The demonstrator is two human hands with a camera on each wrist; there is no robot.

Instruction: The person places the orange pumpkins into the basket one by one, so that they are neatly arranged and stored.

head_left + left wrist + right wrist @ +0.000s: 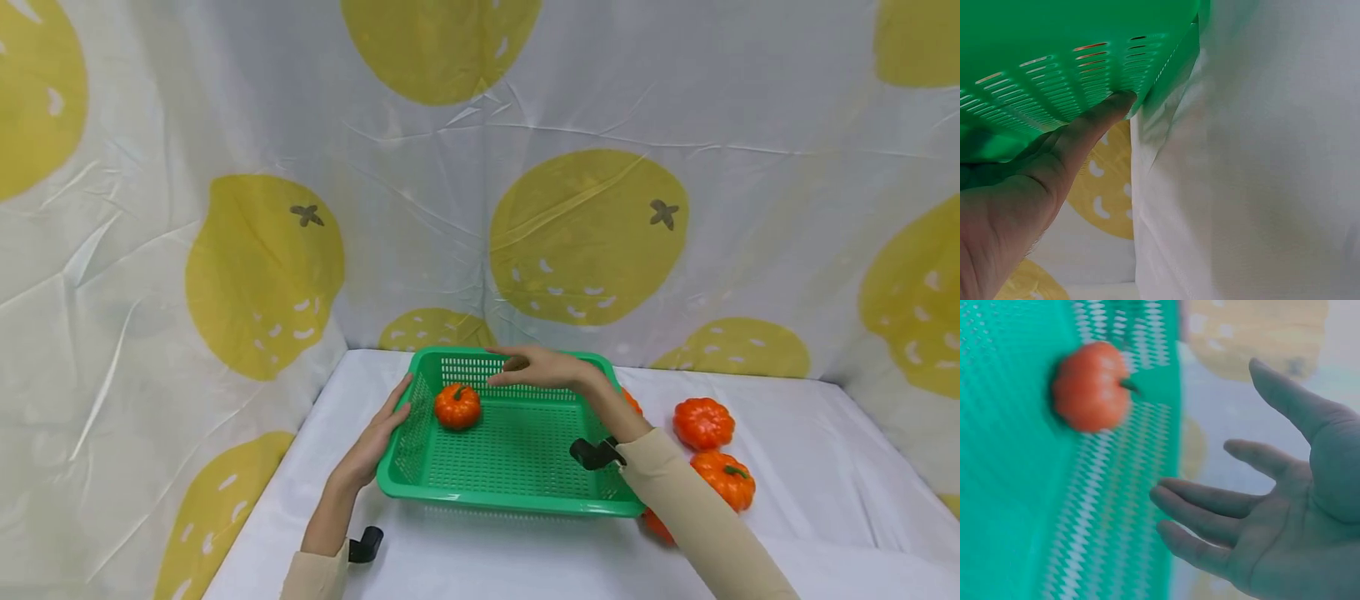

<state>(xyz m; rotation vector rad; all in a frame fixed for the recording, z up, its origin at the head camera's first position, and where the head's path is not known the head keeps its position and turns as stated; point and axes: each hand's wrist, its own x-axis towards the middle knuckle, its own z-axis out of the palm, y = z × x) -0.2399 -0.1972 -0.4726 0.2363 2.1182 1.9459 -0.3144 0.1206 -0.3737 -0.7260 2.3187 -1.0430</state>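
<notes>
A green plastic basket (517,502) with slotted walls stands on the white-covered table. Inside it, near the left wall, sits a small orange pumpkin (457,407) with a green stem; the right wrist view also shows this pumpkin (1092,387). My left hand (372,440) rests against the basket's left side, its fingers lying fairly straight along the outer wall. In the left wrist view, a digit of the left hand (1047,165) touches the slotted wall. Over the basket's far part hovers my right hand (542,367), fingers spread and holding nothing, to the right of the pumpkin.
To the right of the basket lie a red-orange pumpkin (703,423) and an orange one (731,481). Two more orange pieces show only partly, behind the right forearm and basket edge. A white lemon-print cloth (420,217) hangs behind and at the sides.
</notes>
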